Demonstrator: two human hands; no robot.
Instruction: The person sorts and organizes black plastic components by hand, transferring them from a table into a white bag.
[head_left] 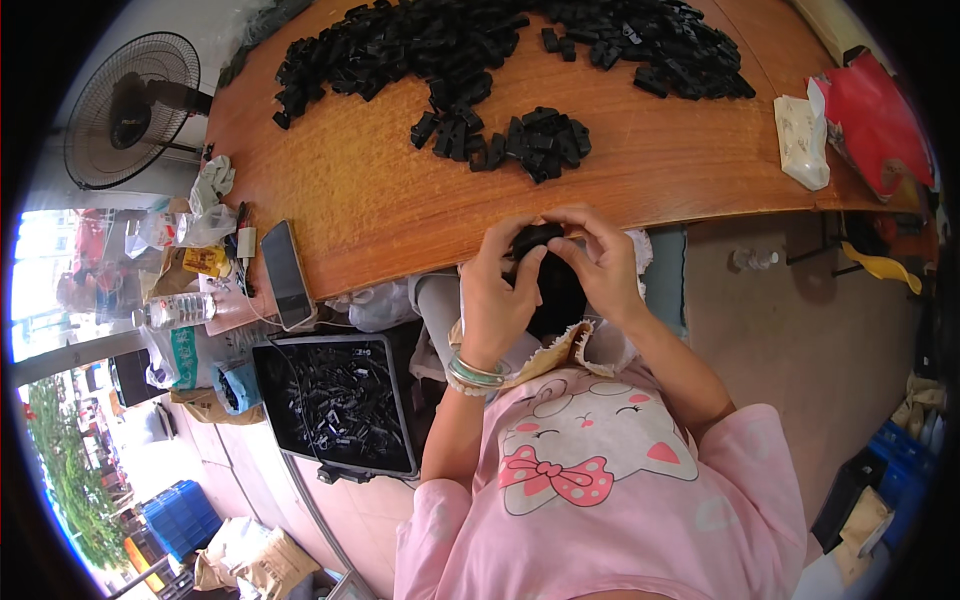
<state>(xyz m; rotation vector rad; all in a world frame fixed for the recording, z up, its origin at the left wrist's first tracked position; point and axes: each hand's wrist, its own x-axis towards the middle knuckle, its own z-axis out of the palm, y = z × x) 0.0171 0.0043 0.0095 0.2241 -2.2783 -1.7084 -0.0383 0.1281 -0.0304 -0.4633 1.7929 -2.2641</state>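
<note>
Between my two hands, just off the table's near edge, is a small black plastic part (537, 237). My left hand (498, 285) grips it from the left, thumb and fingers closed around it. From the other side, my right hand (605, 262) pinches the same part between thumb and fingertips. Its finer shape is hidden by my fingers. Beyond my hands, a small cluster of similar black parts (545, 142) lies on the wooden table (370, 200). Farther back spread larger heaps of black parts (400, 50).
At my left stands a black bin (400, 430) holding many small black pieces. A phone (286, 272) stands at the table's left edge near a plastic bottle (180, 310). A fan (130, 110) is at far left. A tissue pack (802, 142) and red bag (870, 125) lie right.
</note>
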